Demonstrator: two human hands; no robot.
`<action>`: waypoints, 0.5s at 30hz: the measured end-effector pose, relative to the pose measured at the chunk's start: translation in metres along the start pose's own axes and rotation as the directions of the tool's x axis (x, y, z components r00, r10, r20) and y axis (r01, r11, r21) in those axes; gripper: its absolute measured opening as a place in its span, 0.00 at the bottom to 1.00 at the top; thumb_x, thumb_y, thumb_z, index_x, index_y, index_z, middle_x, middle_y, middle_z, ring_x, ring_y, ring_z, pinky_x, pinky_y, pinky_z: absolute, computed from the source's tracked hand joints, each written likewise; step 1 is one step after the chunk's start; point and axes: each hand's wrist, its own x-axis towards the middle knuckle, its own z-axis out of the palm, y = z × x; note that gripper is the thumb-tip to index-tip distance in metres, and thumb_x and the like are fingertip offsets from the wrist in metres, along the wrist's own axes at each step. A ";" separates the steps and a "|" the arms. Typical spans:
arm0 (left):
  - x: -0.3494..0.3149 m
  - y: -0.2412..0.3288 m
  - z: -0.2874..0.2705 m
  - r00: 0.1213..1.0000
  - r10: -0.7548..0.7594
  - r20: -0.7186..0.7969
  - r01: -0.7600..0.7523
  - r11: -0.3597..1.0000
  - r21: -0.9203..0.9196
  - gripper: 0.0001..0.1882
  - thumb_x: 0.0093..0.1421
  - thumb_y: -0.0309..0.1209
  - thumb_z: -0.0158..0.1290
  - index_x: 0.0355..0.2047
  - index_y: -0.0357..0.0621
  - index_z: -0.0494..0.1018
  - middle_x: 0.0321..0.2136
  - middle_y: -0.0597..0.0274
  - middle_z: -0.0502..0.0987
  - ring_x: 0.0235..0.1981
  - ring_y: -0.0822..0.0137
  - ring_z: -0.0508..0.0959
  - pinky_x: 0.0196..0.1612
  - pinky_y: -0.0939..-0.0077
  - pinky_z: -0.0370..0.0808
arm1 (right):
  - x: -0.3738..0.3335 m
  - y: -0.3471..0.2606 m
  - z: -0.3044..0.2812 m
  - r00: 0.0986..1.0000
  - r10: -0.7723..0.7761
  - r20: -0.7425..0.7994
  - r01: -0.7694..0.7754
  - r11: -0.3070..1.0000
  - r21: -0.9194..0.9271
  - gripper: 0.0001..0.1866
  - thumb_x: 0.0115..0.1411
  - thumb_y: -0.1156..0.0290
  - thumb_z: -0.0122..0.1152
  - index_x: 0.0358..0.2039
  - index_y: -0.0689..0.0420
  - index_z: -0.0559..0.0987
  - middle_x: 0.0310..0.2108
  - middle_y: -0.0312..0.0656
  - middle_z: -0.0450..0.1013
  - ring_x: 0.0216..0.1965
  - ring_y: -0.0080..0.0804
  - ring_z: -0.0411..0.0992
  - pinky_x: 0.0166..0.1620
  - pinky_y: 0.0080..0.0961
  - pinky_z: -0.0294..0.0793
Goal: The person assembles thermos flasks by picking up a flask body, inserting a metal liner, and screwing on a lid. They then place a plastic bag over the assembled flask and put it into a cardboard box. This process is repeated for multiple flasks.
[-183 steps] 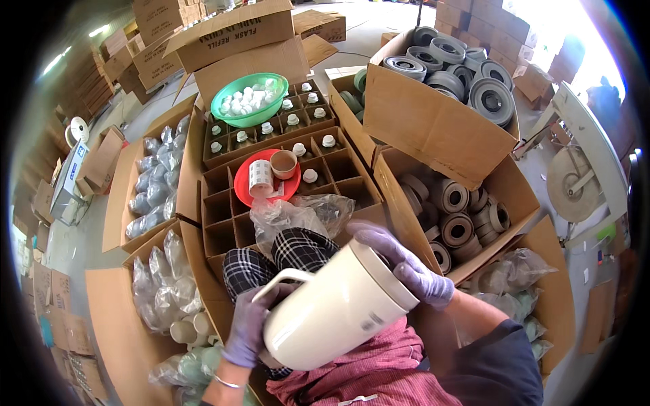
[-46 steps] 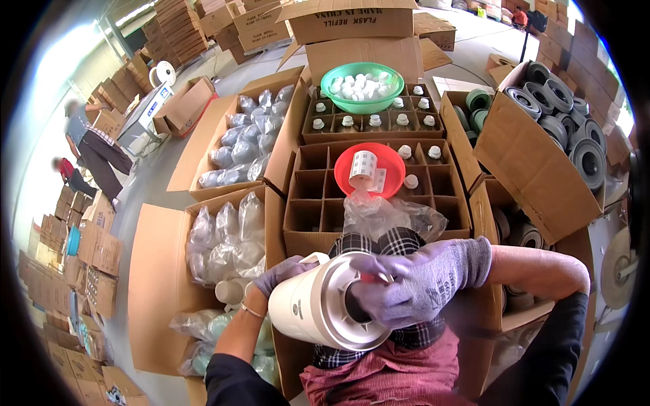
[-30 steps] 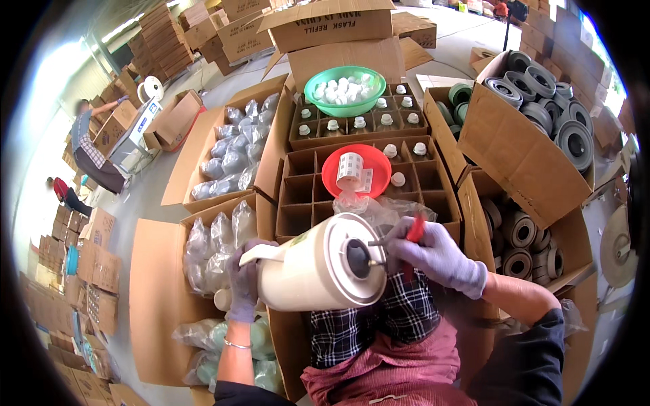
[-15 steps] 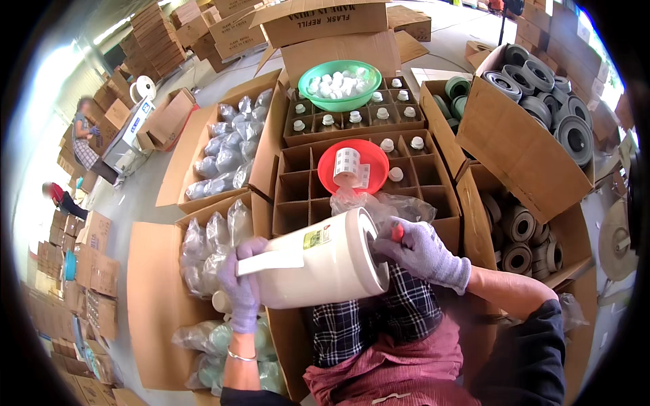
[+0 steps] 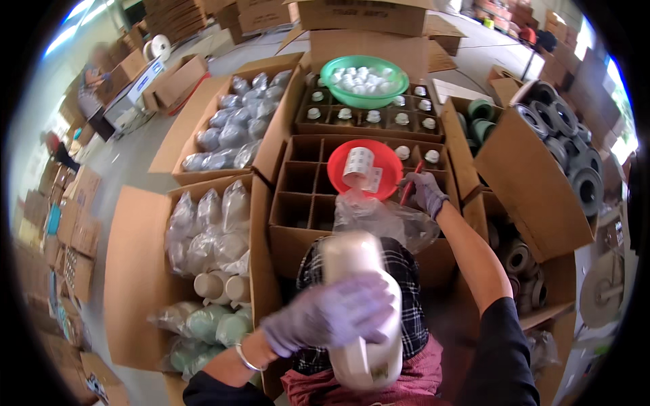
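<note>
A white plastic jug (image 5: pixel 359 304) lies lengthwise on my lap, blurred by motion. My left hand (image 5: pixel 332 314), in a purple glove, is wrapped over its side. My right hand (image 5: pixel 425 193), also gloved, is stretched forward to the rim of a red bowl (image 5: pixel 389 169) and grips a thin red tool (image 5: pixel 411 191). In the bowl stands a roll of white labels (image 5: pixel 359 164). The bowl rests on a divided carton (image 5: pixel 298 196) with open cells. A crumpled clear plastic bag (image 5: pixel 379 220) lies between the carton and the jug.
A green bowl (image 5: pixel 365 101) of small white caps sits on a farther divided carton. On the left, open boxes (image 5: pixel 210 223) hold bagged jugs. On the right, boxes (image 5: pixel 562 155) hold grey rolls. People (image 5: pixel 88 81) work at far left among stacked cartons.
The jug has swung from held crosswise in both hands to lying lengthwise on my lap. My right hand has left the jug and reached forward to the red bowl with the red tool.
</note>
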 end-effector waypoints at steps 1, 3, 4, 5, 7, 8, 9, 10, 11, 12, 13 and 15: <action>-0.010 0.008 0.012 0.996 0.032 0.077 -0.036 0.999 0.040 0.19 0.56 0.41 0.60 0.43 0.44 0.77 0.46 0.57 0.78 0.52 0.57 0.77 0.58 0.60 0.74 | 0.021 0.011 0.006 0.999 -0.017 -0.036 0.018 1.000 0.020 0.13 0.56 0.67 0.61 0.37 0.62 0.75 0.24 0.42 0.74 0.24 0.33 0.73 0.29 0.36 0.76; -0.029 0.021 0.020 0.992 0.024 0.122 -0.030 0.999 0.042 0.20 0.59 0.39 0.55 0.49 0.43 0.76 0.55 0.55 0.75 0.58 0.56 0.73 0.61 0.58 0.71 | 0.065 0.039 0.001 0.988 -0.125 -0.091 0.111 0.983 -0.147 0.13 0.56 0.67 0.61 0.39 0.61 0.75 0.26 0.42 0.75 0.27 0.35 0.75 0.29 0.39 0.75; -0.034 0.025 0.014 0.996 -0.053 0.076 0.055 0.998 -0.034 0.19 0.60 0.38 0.54 0.50 0.45 0.76 0.56 0.55 0.74 0.59 0.54 0.73 0.61 0.58 0.70 | 0.075 0.046 0.009 0.997 -0.062 -0.041 0.061 0.998 -0.027 0.14 0.56 0.65 0.61 0.40 0.59 0.76 0.31 0.41 0.76 0.31 0.36 0.76 0.32 0.42 0.75; -0.048 0.024 0.012 0.993 -0.114 0.024 0.113 0.993 0.041 0.19 0.60 0.37 0.55 0.50 0.45 0.75 0.56 0.55 0.74 0.58 0.54 0.73 0.61 0.56 0.70 | 0.081 0.050 0.012 1.000 -0.003 -0.001 0.003 0.996 0.089 0.15 0.57 0.64 0.62 0.42 0.58 0.76 0.35 0.39 0.77 0.36 0.37 0.76 0.35 0.44 0.76; -0.073 0.020 0.007 0.950 -0.297 -0.096 0.306 0.947 0.094 0.21 0.57 0.36 0.58 0.51 0.45 0.75 0.55 0.55 0.73 0.58 0.52 0.72 0.62 0.52 0.67 | 0.094 0.058 -0.003 0.988 -0.040 0.147 0.017 0.989 0.149 0.17 0.57 0.62 0.62 0.43 0.56 0.77 0.37 0.39 0.76 0.40 0.35 0.76 0.42 0.35 0.74; -0.096 0.013 0.008 0.912 -0.390 -0.130 0.405 0.907 0.120 0.24 0.56 0.38 0.60 0.52 0.42 0.73 0.55 0.52 0.73 0.58 0.48 0.71 0.63 0.49 0.65 | 0.091 0.061 -0.006 0.984 -0.046 0.171 0.016 0.985 0.170 0.16 0.58 0.62 0.61 0.44 0.56 0.76 0.36 0.39 0.75 0.37 0.31 0.75 0.40 0.32 0.74; -0.113 0.010 0.005 0.860 -0.485 -0.157 0.503 0.856 0.115 0.24 0.57 0.37 0.59 0.52 0.41 0.72 0.54 0.50 0.73 0.58 0.46 0.71 0.63 0.49 0.65 | 0.081 0.057 -0.007 0.990 -0.045 0.133 0.035 0.997 0.073 0.16 0.60 0.62 0.60 0.45 0.57 0.74 0.33 0.36 0.73 0.33 0.28 0.72 0.39 0.29 0.74; -0.126 0.002 0.002 0.818 -0.544 -0.185 0.565 0.820 0.090 0.24 0.58 0.36 0.58 0.53 0.39 0.72 0.54 0.48 0.72 0.58 0.44 0.70 0.63 0.48 0.64 | 0.089 0.058 -0.031 0.993 -0.053 0.106 0.052 0.999 0.011 0.15 0.62 0.65 0.57 0.47 0.58 0.73 0.32 0.35 0.71 0.30 0.26 0.70 0.38 0.28 0.74; -0.147 0.002 0.004 0.755 -0.613 -0.234 0.645 0.758 0.096 0.24 0.58 0.35 0.58 0.53 0.39 0.72 0.54 0.47 0.72 0.58 0.44 0.71 0.63 0.48 0.65 | 0.067 0.056 -0.015 0.995 -0.051 0.084 0.050 0.999 0.012 0.18 0.63 0.64 0.57 0.50 0.58 0.71 0.34 0.35 0.71 0.34 0.26 0.71 0.41 0.28 0.74; -0.167 0.004 0.005 0.688 -0.669 -0.283 0.714 0.694 0.093 0.23 0.58 0.34 0.57 0.52 0.38 0.72 0.54 0.46 0.72 0.58 0.44 0.71 0.62 0.48 0.65 | 0.040 0.049 0.002 0.997 -0.052 0.060 0.052 0.999 0.014 0.20 0.64 0.63 0.56 0.53 0.58 0.70 0.36 0.35 0.72 0.37 0.27 0.72 0.43 0.28 0.74; -0.186 0.001 0.005 0.640 -0.699 -0.320 0.755 0.649 0.093 0.21 0.59 0.33 0.56 0.51 0.36 0.72 0.54 0.44 0.72 0.57 0.43 0.71 0.61 0.50 0.66 | 0.018 0.043 0.000 0.993 -0.055 0.108 0.058 0.998 -0.023 0.21 0.64 0.61 0.58 0.54 0.57 0.70 0.40 0.36 0.72 0.41 0.28 0.72 0.47 0.30 0.74; -0.235 -0.020 0.010 0.503 -0.737 -0.451 0.827 0.562 0.004 0.20 0.59 0.30 0.56 0.51 0.37 0.72 0.53 0.44 0.72 0.54 0.44 0.72 0.58 0.52 0.69 | -0.024 0.036 0.006 0.996 -0.017 0.088 0.022 0.998 -0.060 0.20 0.65 0.60 0.57 0.53 0.57 0.71 0.42 0.37 0.72 0.42 0.29 0.73 0.46 0.29 0.75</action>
